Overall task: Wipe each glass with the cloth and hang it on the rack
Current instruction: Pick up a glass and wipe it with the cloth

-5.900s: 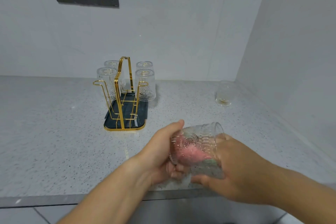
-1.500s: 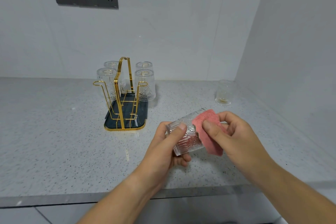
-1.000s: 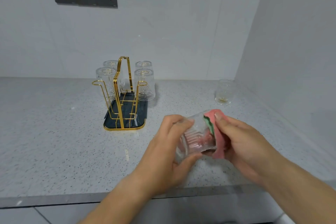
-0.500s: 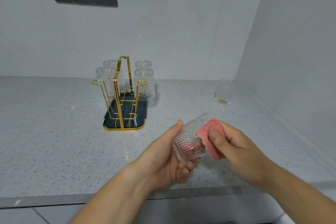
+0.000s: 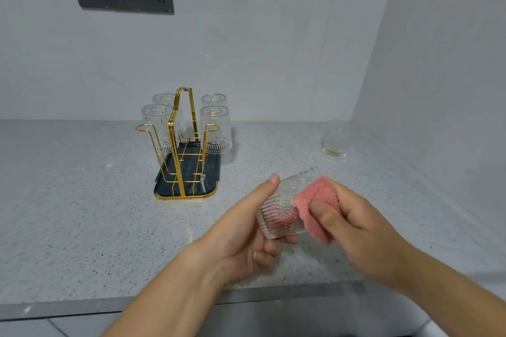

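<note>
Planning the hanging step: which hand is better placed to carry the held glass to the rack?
Left, probably. The left hand grips the glass and is nearer the rack; the right hand pinches the cloth against it.

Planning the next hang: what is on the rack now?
Four upturned glasses hang on the rack: a front pair and a rear pair. Both near hooks are bare. The rear pair's lower halves are hidden behind the front pair.

The pink cloth (image 5: 317,208) covered part of the held glass (image 5: 276,216); the rack (image 5: 175,145) and front glasses (image 5: 216,131) half hid the rear glasses (image 5: 164,98).
</note>
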Tool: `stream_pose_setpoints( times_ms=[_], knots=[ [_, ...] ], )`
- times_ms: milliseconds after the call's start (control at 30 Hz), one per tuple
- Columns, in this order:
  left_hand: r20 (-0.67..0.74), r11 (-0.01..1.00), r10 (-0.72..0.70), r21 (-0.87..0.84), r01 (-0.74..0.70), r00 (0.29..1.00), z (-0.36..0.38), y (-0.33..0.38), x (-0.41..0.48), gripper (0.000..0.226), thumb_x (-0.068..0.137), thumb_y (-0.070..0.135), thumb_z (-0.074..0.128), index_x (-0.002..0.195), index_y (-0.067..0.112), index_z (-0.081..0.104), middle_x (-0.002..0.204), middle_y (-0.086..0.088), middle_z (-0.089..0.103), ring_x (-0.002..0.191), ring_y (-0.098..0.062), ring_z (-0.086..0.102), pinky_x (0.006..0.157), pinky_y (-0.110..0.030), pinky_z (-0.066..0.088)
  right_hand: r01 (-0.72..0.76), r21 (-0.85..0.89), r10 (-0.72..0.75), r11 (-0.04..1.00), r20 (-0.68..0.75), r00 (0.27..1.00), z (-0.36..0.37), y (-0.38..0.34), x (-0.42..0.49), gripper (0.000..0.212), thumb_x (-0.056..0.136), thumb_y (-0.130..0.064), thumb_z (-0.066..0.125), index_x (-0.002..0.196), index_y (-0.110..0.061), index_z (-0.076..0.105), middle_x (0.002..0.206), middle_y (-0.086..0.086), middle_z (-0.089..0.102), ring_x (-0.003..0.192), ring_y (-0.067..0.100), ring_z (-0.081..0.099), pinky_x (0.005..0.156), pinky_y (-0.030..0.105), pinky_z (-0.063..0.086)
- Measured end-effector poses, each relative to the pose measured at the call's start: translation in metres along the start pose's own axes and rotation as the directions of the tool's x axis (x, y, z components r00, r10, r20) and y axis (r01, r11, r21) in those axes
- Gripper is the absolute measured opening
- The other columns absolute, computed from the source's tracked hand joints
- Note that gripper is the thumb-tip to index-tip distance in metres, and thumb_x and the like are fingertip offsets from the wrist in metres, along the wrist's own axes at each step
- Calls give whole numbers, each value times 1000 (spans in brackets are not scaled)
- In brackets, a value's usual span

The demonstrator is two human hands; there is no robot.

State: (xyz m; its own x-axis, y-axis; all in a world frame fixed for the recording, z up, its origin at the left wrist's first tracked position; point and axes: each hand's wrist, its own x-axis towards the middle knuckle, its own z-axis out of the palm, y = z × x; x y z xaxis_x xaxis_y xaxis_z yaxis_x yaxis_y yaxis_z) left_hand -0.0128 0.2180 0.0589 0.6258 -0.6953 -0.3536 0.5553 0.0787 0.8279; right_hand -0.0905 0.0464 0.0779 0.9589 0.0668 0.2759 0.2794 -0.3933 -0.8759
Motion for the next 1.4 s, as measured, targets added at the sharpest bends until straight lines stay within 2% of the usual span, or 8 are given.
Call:
stream_pose_setpoints(
  times_ms=[100,300,533,700,867,1167,1300,1400],
  knots=[
    [74,989,33,139,-43,997,0,-3,2,75,83,83,55,106,15,74,89,-14,71,54,-18,62,43,-22,43,-11,40,14,999,-79,997,-5,1,2,35,96,-44,47,68,-29,62,66,-2,57,64,8,54,67,15,46],
    [-79,820,511,344,-458,856,7,-15,8,52,81,40,82,119,15,57,92,-6,70,64,-20,64,54,-30,54,-142,260,180,955,-130,975,-8,2,4,34,93,-48,49,103,-33,78,101,2,81,96,16,77,86,33,56],
    [-18,999,-36,25,36,999,5,-6,7,68,90,76,48,74,15,74,71,-12,67,39,-12,52,37,-16,35,-40,-62,41,997,12,999,-1,4,-10,23,96,-40,50,77,-34,63,69,-10,60,65,5,56,67,18,48],
    [59,971,199,124,-205,978,2,-16,10,80,75,73,73,126,12,62,105,-14,68,70,-20,66,61,-32,55,-122,163,146,979,-147,978,-9,8,-7,33,93,-48,50,88,-28,75,87,12,74,89,17,74,87,29,54],
    [-42,809,504,375,-454,863,6,-25,9,55,79,48,83,120,20,57,90,0,72,72,-16,63,62,-28,54,-179,338,231,924,-118,966,-7,3,0,34,101,-36,49,102,-21,80,102,7,81,99,21,78,92,36,54],
    [76,998,-65,-9,66,995,3,-13,4,77,85,85,43,77,14,71,66,-9,63,43,-14,59,38,-17,34,32,-170,-22,985,60,998,-9,5,-14,18,97,-43,52,84,-33,59,66,-5,56,58,15,49,58,31,45],
    [73,978,174,106,-181,982,2,-22,8,82,76,61,78,131,5,57,100,-14,69,72,-24,69,58,-34,59,-36,-54,32,998,-73,997,-14,7,-8,37,103,-44,51,84,-16,65,76,20,61,68,32,56,69,35,50],
    [-7,908,378,200,-369,926,1,-26,11,63,78,38,82,127,12,52,94,-7,72,67,-22,66,57,-34,58,-128,69,134,989,-92,987,-16,4,-3,40,94,-44,50,100,-12,72,90,15,76,85,27,73,73,22,56]
  ],
)
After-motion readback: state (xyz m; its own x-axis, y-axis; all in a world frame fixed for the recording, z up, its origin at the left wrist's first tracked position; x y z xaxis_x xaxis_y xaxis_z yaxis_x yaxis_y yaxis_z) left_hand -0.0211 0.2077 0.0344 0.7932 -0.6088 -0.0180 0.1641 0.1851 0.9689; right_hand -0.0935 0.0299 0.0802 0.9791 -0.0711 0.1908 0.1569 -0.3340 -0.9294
